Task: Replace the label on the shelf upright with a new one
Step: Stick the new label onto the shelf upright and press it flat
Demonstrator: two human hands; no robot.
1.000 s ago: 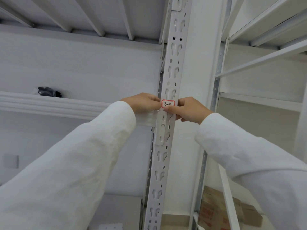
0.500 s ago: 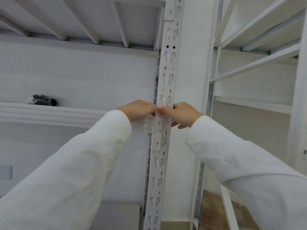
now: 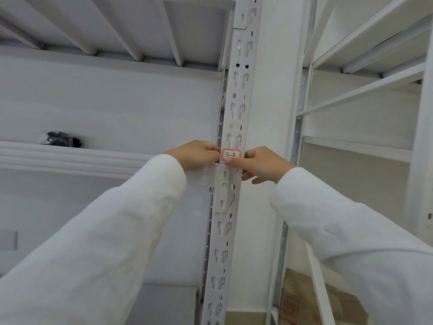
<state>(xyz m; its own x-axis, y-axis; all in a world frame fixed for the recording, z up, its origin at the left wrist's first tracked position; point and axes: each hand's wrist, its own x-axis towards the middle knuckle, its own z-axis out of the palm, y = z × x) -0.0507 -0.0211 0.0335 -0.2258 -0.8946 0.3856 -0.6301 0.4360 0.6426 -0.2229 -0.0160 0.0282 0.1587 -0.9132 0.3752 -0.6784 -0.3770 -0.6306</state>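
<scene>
Two white sleeves [image 3: 98, 242] reached up from the near edge toward a white slotted shelf upright [image 3: 230, 207] that ran from the bottom of the view to the top. A red-bordered label [image 3: 231, 154] with dark handwriting sat flat on the front of the upright, level with the shelf beam [image 3: 70, 158] that met the post from the left. The left hand [image 3: 196, 154] was at the label's left edge, its fingers curled so that the tips touched or pinched that edge; which of the two could not be told. The right hand [image 3: 264, 164] pressed its thumb along the label's lower edge, with the other fingers bent around the right side of the post. To the lower right, cardboard boxes [image 3: 311, 301] stood behind a second rack. Farther back on the left shelf lay a small black bundle [image 3: 62, 139], well apart from the hands, and ribbed shelf undersides [image 3: 117, 26] spanned overhead.
</scene>
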